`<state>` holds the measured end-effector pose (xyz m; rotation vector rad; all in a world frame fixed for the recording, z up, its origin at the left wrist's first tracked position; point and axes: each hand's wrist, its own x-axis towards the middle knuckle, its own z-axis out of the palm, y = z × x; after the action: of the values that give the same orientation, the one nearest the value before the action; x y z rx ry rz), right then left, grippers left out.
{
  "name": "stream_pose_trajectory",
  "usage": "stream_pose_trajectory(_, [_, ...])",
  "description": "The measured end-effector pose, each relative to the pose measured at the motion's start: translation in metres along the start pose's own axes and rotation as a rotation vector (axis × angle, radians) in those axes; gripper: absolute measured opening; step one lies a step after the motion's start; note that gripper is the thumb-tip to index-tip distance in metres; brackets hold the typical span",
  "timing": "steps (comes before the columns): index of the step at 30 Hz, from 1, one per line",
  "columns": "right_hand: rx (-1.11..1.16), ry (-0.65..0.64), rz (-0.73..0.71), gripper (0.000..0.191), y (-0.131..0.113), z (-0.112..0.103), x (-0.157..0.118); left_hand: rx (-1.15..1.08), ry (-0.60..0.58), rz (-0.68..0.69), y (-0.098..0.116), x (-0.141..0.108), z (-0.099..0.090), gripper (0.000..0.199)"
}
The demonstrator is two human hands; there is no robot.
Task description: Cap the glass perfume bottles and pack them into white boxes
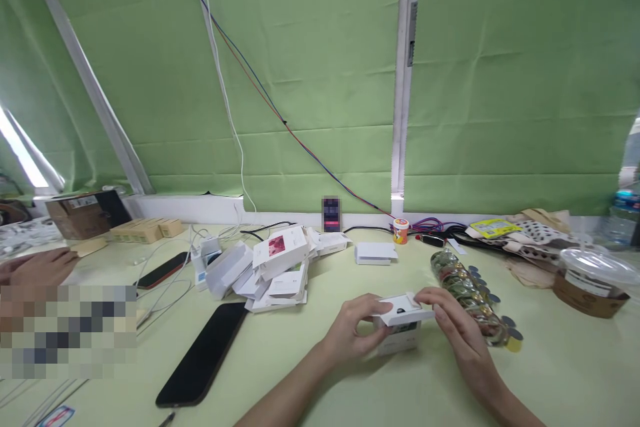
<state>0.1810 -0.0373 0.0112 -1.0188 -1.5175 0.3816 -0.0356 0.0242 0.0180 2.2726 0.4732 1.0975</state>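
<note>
A small white box [399, 341] stands on the table in front of me, its top flap raised. A round dark spot shows on the flap's inner side, and a printed picture is on the front. My left hand [350, 330] grips the box from the left, thumb on the front and fingers over the top. From the right, my right hand [463, 333] has its fingertips on the flap's edge, fingers nearly straight. Just beyond that hand lies a row of clear-wrapped coils [465, 297] with round grey discs. What the box contains is hidden.
White boxes lie in a pile [280, 270] left of centre, near a large black phone [205, 353]. A flat white box [376, 253], an orange tub [401, 231] and a lidded bowl [593, 287] stand farther back. Another person's hand [43, 267] is at the left among white cables.
</note>
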Motion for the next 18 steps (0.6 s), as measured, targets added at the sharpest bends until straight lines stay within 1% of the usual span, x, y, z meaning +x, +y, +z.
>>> stream_pose_trajectory(2, [-0.051, -0.036, -0.028, 0.033, 0.000, 0.000, -0.001, -0.012, 0.003, -0.015, -0.001, 0.000, 0.001, 0.028])
stream_pose_trajectory(6, [-0.096, -0.035, -0.063, 0.037, 0.002, -0.002, -0.002, -0.026, 0.008, -0.059, 0.000, -0.001, 0.002, 0.029])
stream_pose_trajectory(9, [-0.104, -0.049, -0.075, 0.037, 0.004, -0.002, -0.003, -0.064, 0.022, -0.121, 0.001, -0.003, 0.002, 0.034])
stream_pose_trajectory(11, [-0.114, -0.061, -0.069, 0.033, 0.004, -0.001, -0.003, -0.167, 0.056, -0.164, 0.001, -0.005, 0.003, 0.043])
stream_pose_trajectory(13, [-0.123, -0.074, -0.060, 0.029, 0.004, -0.001, -0.003, -0.342, 0.109, -0.226, -0.001, -0.006, 0.005, 0.048])
stream_pose_trajectory(16, [-0.125, -0.088, -0.048, 0.026, 0.003, 0.000, -0.003, -0.586, 0.139, -0.340, -0.002, -0.006, 0.010, 0.044])
stream_pose_trajectory(18, [-0.121, -0.088, -0.045, 0.026, 0.002, 0.001, -0.002, -0.682, 0.140, -0.384, -0.001, -0.003, 0.014, 0.043])
